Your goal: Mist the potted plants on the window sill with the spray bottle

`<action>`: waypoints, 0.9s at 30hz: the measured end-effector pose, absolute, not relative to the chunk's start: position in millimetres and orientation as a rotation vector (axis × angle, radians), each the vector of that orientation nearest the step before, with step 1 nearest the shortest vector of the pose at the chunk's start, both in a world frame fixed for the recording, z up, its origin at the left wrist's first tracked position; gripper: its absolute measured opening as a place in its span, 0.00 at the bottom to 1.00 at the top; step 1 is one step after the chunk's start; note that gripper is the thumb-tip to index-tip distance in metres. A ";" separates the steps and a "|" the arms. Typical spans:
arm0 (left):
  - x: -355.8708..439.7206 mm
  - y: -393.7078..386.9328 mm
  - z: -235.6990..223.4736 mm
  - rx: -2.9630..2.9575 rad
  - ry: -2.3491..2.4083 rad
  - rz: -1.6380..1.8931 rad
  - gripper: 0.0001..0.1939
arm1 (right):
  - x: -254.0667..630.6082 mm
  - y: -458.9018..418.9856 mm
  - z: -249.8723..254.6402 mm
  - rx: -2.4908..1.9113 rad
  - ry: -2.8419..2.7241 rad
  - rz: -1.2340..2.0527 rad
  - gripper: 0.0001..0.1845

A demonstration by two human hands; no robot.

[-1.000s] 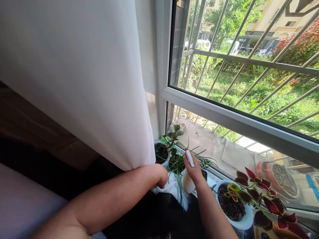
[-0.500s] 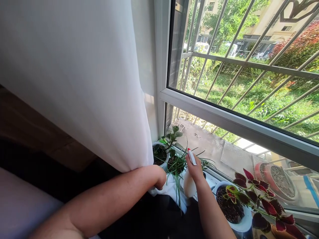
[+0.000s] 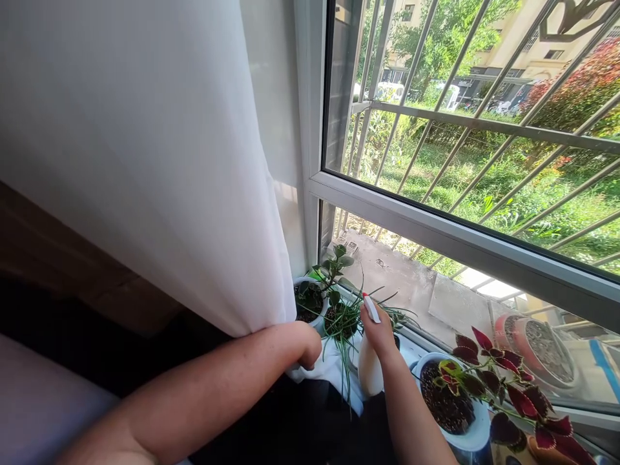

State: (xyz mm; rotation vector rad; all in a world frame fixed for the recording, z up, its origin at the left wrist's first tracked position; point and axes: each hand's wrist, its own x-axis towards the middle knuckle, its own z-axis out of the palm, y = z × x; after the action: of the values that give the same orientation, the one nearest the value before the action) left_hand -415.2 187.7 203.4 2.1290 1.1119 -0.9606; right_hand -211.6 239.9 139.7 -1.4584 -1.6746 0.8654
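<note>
My right hand (image 3: 378,334) is closed around a white spray bottle (image 3: 371,368) with a red-tipped nozzle, held over small potted plants on the windowsill. The nozzle points toward a pot of thin green grass-like leaves (image 3: 341,321). Behind it stands a white pot (image 3: 309,301) with a small leafy plant. My left hand (image 3: 309,345) is curled and bent down at the wrist, its fingers hidden; my left forearm holds back the white curtain (image 3: 145,155).
A white pot (image 3: 450,403) with a red-leaved plant (image 3: 504,381) sits right of my right arm. A window frame (image 3: 455,242) with metal bars (image 3: 484,123) is ahead. A pink pot (image 3: 533,349) stands outside on a concrete ledge.
The view has shifted slightly; my right hand with the spray bottle stays over the grass-like plant. My left arm still holds the curtain back.
</note>
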 end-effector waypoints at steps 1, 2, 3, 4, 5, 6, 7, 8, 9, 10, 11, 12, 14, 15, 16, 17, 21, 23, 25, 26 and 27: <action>-415.3 187.4 204.4 2.128 1.124 -0.949 0.20 | -210.1 238.5 138.2 -1.469 -1.665 0.869 0.25; -415.2 187.1 205.5 2.124 1.124 -0.959 0.17 | -209.0 237.5 137.8 -1.473 -1.655 0.870 0.25; -415.0 187.0 206.8 2.123 1.106 -0.983 0.15 | -208.3 236.9 138.7 -1.469 -1.648 0.867 0.25; -414.6 186.9 208.2 2.123 1.079 -1.017 0.13 | -208.3 236.8 140.5 -1.462 -1.650 0.862 0.24; -414.1 187.0 209.8 2.121 1.050 -1.055 0.14 | -208.9 237.2 143.1 -1.454 -1.659 0.856 0.24; -413.4 187.1 211.6 2.119 1.029 -1.085 0.16 | -209.9 238.0 145.6 -1.445 -1.671 0.850 0.24; -412.7 187.3 213.6 2.112 1.014 -1.108 0.17 | -211.2 238.8 147.6 -1.437 -1.683 0.845 0.24; -412.0 187.5 215.6 2.103 1.008 -1.119 0.18 | -212.3 239.4 148.5 -1.431 -1.690 0.842 0.24; -411.3 187.7 217.5 2.093 1.011 -1.126 0.19 | -213.0 239.7 148.0 -1.429 -1.695 0.841 0.24; -410.8 187.8 219.2 2.087 1.014 -1.128 0.20 | -213.1 239.4 146.1 -1.433 -1.700 0.843 0.24; -410.5 187.8 220.6 2.085 1.014 -1.128 0.20 | -212.5 238.5 142.9 -1.443 -1.703 0.844 0.24; -410.5 187.8 221.6 2.087 1.013 -1.122 0.20 | -211.4 237.2 139.0 -1.456 -1.708 0.846 0.23; -411.0 187.7 222.1 2.089 1.015 -1.109 0.19 | -208.2 233.7 131.6 -1.472 -1.711 0.850 0.23; -411.6 187.7 221.7 2.090 1.016 -1.101 0.19 | -206.7 232.0 129.3 -1.469 -1.708 0.852 0.23; -412.1 187.7 221.1 2.095 1.021 -1.088 0.18 | -205.7 230.9 128.4 -1.458 -1.705 0.854 0.23; -412.5 187.8 220.4 2.103 1.026 -1.076 0.17 | -205.3 230.2 129.0 -1.442 -1.704 0.858 0.23; -412.6 188.3 220.3 2.101 1.031 -1.086 0.21 | -208.3 232.4 138.3 -1.366 -1.706 0.868 0.23; -411.9 188.6 222.7 2.083 1.018 -1.124 0.23 | -209.4 233.7 139.2 -1.366 -1.687 0.857 0.23; -411.3 188.5 225.9 2.091 1.014 -1.132 0.24 | -208.1 233.4 135.0 -1.407 -1.678 0.843 0.24; -411.1 188.5 227.4 2.098 1.015 -1.127 0.24 | -206.6 232.5 131.8 -1.429 -1.679 0.842 0.24; -411.0 188.3 228.7 2.101 1.016 -1.124 0.24 | -204.8 231.4 128.6 -1.443 -1.679 0.846 0.25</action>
State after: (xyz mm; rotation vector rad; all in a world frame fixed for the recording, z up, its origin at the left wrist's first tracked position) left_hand -411.0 188.3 228.7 2.1011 1.0161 -1.1236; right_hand -204.8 231.4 128.6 -1.4435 -1.6790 0.8457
